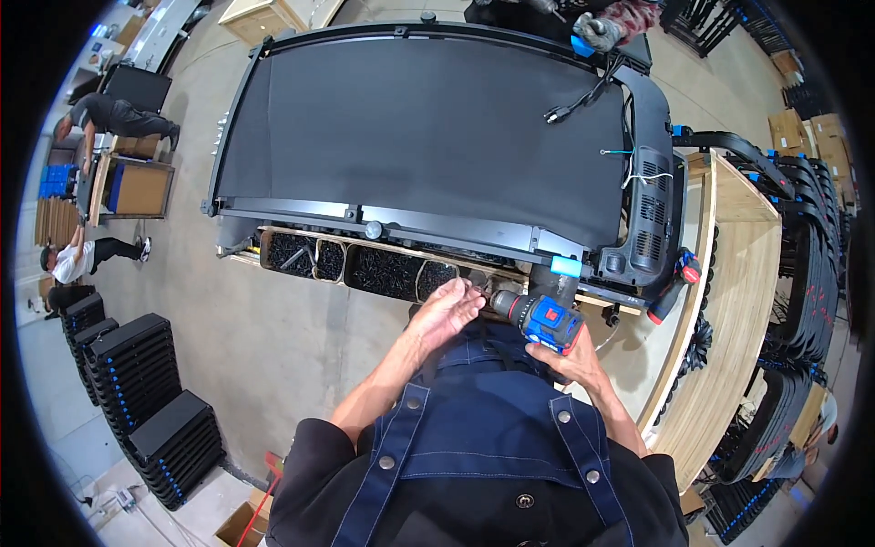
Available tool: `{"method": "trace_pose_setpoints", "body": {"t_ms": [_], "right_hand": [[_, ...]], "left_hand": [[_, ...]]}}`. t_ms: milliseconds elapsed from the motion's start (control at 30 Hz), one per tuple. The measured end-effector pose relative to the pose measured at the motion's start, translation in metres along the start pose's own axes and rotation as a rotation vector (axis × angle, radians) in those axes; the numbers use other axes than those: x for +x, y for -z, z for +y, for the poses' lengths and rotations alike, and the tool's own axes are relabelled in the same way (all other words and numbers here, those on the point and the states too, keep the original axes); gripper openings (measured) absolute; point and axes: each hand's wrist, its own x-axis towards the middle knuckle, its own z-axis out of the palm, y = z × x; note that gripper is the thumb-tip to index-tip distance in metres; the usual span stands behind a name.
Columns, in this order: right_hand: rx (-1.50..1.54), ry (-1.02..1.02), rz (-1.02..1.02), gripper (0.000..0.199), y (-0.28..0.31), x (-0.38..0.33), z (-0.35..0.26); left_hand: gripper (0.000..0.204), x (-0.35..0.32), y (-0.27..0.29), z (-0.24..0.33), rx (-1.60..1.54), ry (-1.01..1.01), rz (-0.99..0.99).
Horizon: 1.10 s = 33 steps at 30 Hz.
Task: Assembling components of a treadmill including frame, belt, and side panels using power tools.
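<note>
My right hand (576, 361) grips a blue cordless drill (554, 321) with a black chuck, which points left and slightly up. My left hand (447, 314) is at the drill's tip, thumb and fingers pinched together. Whatever they hold is too small to make out. Just beyond both hands lies a treadmill base with a wide black belt (410, 128) and a vented motor cover (649, 205) at its right end. Below its near rail, bins of black screws (383, 272) sit close to my left hand. A blue pad (566, 266) is on the rail near the drill.
A power cord (570, 111) lies on the belt. Across it, a co-worker's gloved hand (597, 33) touches the frame. To my right stand a wooden crate (729, 310), a red-and-black tool (676, 284) and stacked black frames (811, 246). Black stacked parts (141, 374) stand left; two people work beyond.
</note>
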Motion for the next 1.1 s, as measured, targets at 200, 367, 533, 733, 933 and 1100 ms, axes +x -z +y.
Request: {"method": "trace_pose_setpoints", "body": {"t_ms": [200,367,533,733,933,1100], "right_hand": [[0.154,0.063,0.048,0.035,-0.006,-0.002,0.002],[-0.13,0.154,0.088,0.029,-0.002,-0.012,0.009],[-0.153,0.035,0.102,0.027,0.004,-0.02,0.001],[-0.274,-0.046,0.264,0.036,0.035,-0.012,-0.024],[-0.624,-0.063,0.117,0.034,0.071,0.029,-0.085],[-0.78,-0.19,-0.028,0.028,0.076,0.063,-0.109]], "left_hand": [[0.021,-0.01,-0.036,-0.001,-0.052,-0.023,-0.044],[0.023,-0.011,-0.054,0.001,0.226,-0.125,0.007],[0.027,-0.004,-0.074,0.005,0.414,-0.103,0.015],[0.045,0.012,-0.104,-0.008,0.192,0.131,-0.138],[0.033,0.036,-0.113,-0.019,0.07,0.232,-0.287],[0.033,0.044,-0.114,-0.017,0.003,0.237,-0.234]]}}
